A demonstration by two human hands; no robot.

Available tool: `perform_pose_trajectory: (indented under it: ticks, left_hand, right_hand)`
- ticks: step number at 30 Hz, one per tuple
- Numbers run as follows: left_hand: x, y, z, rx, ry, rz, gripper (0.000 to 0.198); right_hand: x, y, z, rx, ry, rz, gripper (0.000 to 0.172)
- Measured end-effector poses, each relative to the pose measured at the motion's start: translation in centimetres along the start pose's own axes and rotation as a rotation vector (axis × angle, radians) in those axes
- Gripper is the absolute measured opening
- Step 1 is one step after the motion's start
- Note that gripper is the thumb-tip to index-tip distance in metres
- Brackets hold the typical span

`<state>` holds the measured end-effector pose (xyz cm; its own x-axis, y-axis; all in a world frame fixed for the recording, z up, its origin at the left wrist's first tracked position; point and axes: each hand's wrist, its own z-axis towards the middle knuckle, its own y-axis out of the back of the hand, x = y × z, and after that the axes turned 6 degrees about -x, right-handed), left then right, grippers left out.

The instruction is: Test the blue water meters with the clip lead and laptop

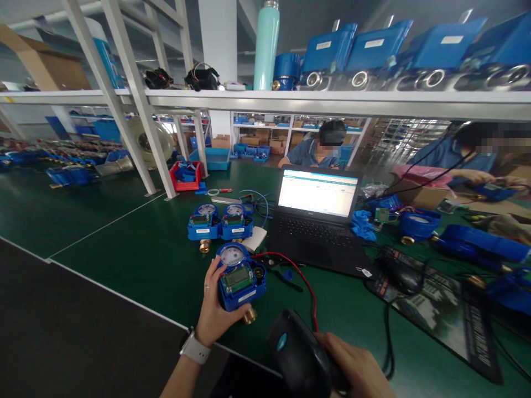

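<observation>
Left hand (213,318) grasps a blue meter (240,278) from its left side, thumb under the near edge and fingers curled on the rim. The meter sits on the table (136,249), just in front of the laptop (317,221). Right hand (359,371) is clenched round a black scanner (296,354), low in view.

The meter lies up-left of the scanner, near it but apart. The scanner's nose points up-left, roughly at the meter. The left hand is the nearer one and touches the meter.

The meter's long axis runs away from the person: dial at the far end, screen mid, brass fitting (250,316) at the near end. Its face is up, tilted slightly right. A red wire (305,282) runs between the meter and the scanner. Two more meters (219,222) sit further back.
</observation>
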<state>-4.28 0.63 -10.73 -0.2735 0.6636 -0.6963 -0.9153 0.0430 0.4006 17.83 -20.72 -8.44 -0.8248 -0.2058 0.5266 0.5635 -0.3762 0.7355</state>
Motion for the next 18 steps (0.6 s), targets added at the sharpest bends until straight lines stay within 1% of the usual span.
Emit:
perform_pose_trajectory:
  ticks: [1, 3, 6, 9, 11, 12, 14, 16, 17, 18]
  left_hand:
    - [0.0, 0.1, 0.0, 0.003, 0.004, 0.007, 0.082]
    - [-0.1, 0.1, 0.1, 0.005, 0.015, 0.007, 0.081]
    - [-0.1, 0.0, 0.2, -0.003, 0.035, -0.013, 0.080]
    - [-0.2, -0.1, 0.2, -0.035, 0.074, -0.034, 0.078]
    - [-0.4, -0.2, 0.2, -0.056, 0.104, -0.054, 0.077]
    - [-0.6, -0.2, 0.2, -0.063, 0.114, -0.062, 0.077]
    - [-0.7, -0.3, 0.1, -0.072, 0.126, -0.072, 0.077]
    - [-0.8, -0.3, 0.1, -0.078, 0.135, -0.081, 0.076]
    - [-0.8, -0.4, 0.1, -0.081, 0.142, -0.084, 0.075]
    - [-0.8, -0.4, 0.1, -0.086, 0.146, -0.084, 0.074]
  right_hand:
    - [0.1, 0.9, 0.2, -0.017, -0.055, -0.068, 0.039]
    - [-0.4, 2.1, 0.1, -0.098, -0.163, -0.218, 0.043]
    - [-2.6, 2.4, -1.0, -0.224, -0.286, -0.411, 0.044]
    - [-5.1, 2.4, -2.3, -0.242, -0.360, -0.523, 0.043]
    - [-6.7, 3.2, -2.2, -0.232, -0.379, -0.549, 0.042]
    - [-7.7, 4.0, -1.8, -0.254, -0.385, -0.564, 0.042]
    - [-10.3, 6.2, -0.5, -0.369, -0.397, -0.623, 0.044]
    - [-13.9, 8.4, 1.0, -0.523, -0.419, -0.709, 0.047]
    - [-15.9, 9.4, 1.7, -0.569, -0.451, -0.751, 0.049]
    - [-17.8, 10.1, 2.1, -0.577, -0.499, -0.778, 0.051]
